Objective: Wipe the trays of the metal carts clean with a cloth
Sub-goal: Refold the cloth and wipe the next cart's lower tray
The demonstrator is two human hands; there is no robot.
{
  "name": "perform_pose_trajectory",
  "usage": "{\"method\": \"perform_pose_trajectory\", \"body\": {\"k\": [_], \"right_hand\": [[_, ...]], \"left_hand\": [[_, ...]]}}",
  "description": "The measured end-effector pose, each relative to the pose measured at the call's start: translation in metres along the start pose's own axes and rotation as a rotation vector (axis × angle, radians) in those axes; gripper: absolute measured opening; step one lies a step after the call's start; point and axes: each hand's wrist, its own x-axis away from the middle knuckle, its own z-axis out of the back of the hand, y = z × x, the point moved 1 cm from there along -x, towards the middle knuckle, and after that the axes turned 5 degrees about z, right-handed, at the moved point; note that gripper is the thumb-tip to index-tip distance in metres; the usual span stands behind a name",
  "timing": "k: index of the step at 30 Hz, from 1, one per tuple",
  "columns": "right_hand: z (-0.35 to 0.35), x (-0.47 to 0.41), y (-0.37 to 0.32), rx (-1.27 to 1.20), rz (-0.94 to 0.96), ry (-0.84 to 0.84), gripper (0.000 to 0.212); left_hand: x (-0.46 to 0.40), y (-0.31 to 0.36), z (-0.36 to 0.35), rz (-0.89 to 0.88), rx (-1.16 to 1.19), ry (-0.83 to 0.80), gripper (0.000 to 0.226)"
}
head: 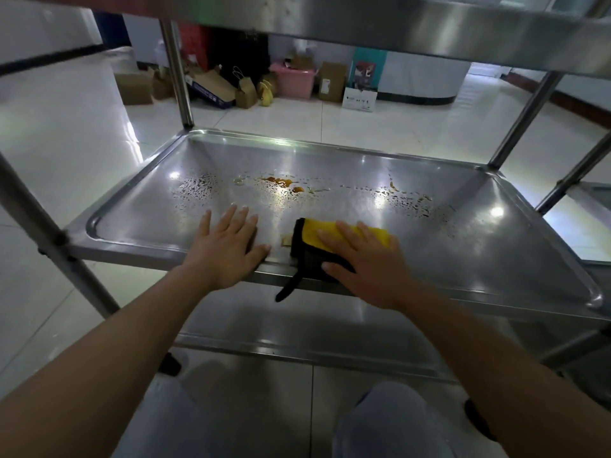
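Middle tray (496,233) holds brown spills (281,184) and droplets; right hand (367,266) presses the yellow cloth (330,241) flat (fingers straight), left hand (228,246) splayed wide beside it

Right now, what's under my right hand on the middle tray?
Under the right hand lies a folded yellow cloth with black trim, pressed flat on the tray. Its black strap hangs over the near rim. What lies beneath the cloth cannot be seen.
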Motion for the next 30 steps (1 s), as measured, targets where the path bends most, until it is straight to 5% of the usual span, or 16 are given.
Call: {"method": "perform_pose_trajectory", "body": {"k": [6, 12, 18, 30], "right_hand": [[-0.008, -0.031, 0.005, 0.007, -0.244, -0.032, 0.075], [-0.006, -0.069, -0.031, -0.048, 0.008, -0.048, 0.062], [0.002, -0.022, 0.025, -0.102, -0.097, -0.106, 0.072], [-0.001, -0.114, -0.074, -0.139, 0.048, -0.138, 0.061]], "left_hand": [[0.000, -0.003, -0.003, 0.031, 0.035, 0.001, 0.087], [0.004, -0.024, 0.009, 0.047, 0.111, 0.007, 0.066], [0.006, -0.091, 0.024, 0.092, -0.024, 0.000, 0.090], [0.002, -0.114, 0.002, 0.235, 0.094, -0.002, 0.106]]}}
